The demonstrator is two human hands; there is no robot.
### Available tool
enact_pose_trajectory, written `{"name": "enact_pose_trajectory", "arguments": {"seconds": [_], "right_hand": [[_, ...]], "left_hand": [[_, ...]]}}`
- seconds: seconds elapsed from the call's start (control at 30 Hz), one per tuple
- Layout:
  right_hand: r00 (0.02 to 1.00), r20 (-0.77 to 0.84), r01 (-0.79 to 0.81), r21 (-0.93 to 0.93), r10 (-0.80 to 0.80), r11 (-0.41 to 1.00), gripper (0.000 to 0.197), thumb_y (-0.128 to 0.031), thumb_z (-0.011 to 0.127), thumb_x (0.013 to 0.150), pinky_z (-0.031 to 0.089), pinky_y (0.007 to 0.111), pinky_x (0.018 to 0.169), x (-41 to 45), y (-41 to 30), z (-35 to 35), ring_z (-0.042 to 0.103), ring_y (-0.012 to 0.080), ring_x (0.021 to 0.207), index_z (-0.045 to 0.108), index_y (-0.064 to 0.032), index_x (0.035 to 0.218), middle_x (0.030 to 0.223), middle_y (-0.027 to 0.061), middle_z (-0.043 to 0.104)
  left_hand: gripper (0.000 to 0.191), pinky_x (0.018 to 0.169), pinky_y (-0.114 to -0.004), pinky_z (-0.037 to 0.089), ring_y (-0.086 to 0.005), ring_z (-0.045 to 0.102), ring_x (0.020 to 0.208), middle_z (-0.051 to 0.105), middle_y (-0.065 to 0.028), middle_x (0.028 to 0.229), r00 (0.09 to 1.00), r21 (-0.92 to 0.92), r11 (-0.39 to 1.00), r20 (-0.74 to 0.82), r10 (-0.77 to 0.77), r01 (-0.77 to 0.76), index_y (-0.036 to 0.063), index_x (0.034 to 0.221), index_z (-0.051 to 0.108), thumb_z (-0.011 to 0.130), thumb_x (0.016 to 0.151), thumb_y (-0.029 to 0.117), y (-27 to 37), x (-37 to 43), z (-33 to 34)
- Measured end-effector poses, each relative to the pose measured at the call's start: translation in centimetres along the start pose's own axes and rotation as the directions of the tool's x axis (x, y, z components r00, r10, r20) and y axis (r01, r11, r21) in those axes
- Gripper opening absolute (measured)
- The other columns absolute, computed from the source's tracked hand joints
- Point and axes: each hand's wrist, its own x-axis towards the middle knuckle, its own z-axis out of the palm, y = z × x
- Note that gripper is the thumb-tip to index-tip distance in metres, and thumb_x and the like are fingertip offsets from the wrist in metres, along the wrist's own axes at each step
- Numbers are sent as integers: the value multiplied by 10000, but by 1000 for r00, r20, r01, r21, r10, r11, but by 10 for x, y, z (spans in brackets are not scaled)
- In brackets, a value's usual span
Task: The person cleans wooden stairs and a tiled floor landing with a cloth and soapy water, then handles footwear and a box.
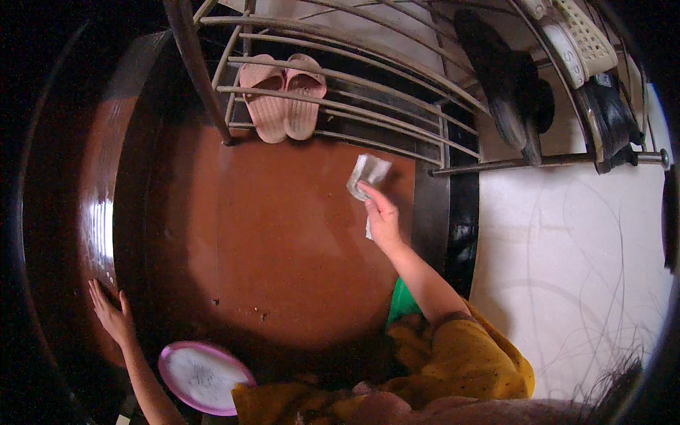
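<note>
My right hand [383, 215] holds a whitish folded cloth [372, 169] between thumb and fingers, over the right side of the reddish-brown floor [276, 228]. A corner of the cloth also shows below the palm. My left hand [110, 313] lies palm down with fingers spread on a glossy brown ledge [101, 212] at the far left. Near my left forearm stands a round tub [170, 350] with a pink rim, holding whitish, sudsy-looking liquid [202, 374]. Several dark crumbs of dirt [261, 315] lie on the floor between my hands.
Ahead is a metal shoe rack [340, 100] with bent bars, one leg [227, 139] reaching the floor. Pink slippers [281, 101] stand at its left; dark shoes [504, 101] and a cream perforated shoe [584, 40] sit higher right. A green object [402, 302], partly hidden, is beside my right forearm.
</note>
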Motion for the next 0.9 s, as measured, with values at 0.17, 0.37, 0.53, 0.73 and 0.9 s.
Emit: {"name": "enact_pose_trajectory", "arguments": {"seconds": [0.17,0.37,0.53,0.73,0.9], "right_hand": [[963,159,-70,-633,218,771,536,-368,332,903,141,373,1049,18,48,16,153,296,1292,226,-74,1338,1390,144,203],[965,-230,-261,-818,125,512,611,-420,239,904,65,391,1058,114,81,24,133,297,1296,178,10,1333,1386,185,180],[956,-292,-279,-853,39,442,570,-352,315,896,85,384,1067,189,63,38,131,282,1298,191,-12,1335,1402,155,155],[994,111,112,-942,-21,317,558,-307,428,860,154,359,1060,200,77,51,229,256,1267,237,-73,1330,1365,122,264],[816,567,472,-768,117,433,514,-293,441,849,230,351,1031,140,25,92,281,228,1249,291,-145,1318,1346,74,322]], "left_hand": [[581,1021,-402,230,-328,266,1248,277,-173,1355,1000,13,1000,11,2,-2,19,1305,286,519,823,244,9,3,-3],[571,1023,-400,228,-330,268,1246,282,-164,1355,1000,3,1000,11,14,-14,20,1303,289,522,819,215,5,-1,-9],[577,1024,-402,222,-324,261,1251,279,-159,1358,1000,23,1000,19,18,-18,27,1310,277,524,816,198,6,0,-9],[595,1023,-413,213,-312,244,1263,264,-152,1368,999,5,1000,37,7,-7,36,1319,262,522,813,210,10,3,-9],[607,1015,-450,206,-308,234,1270,263,-129,1375,998,0,999,45,-33,33,59,1327,254,525,810,228,11,-2,-10]]}}
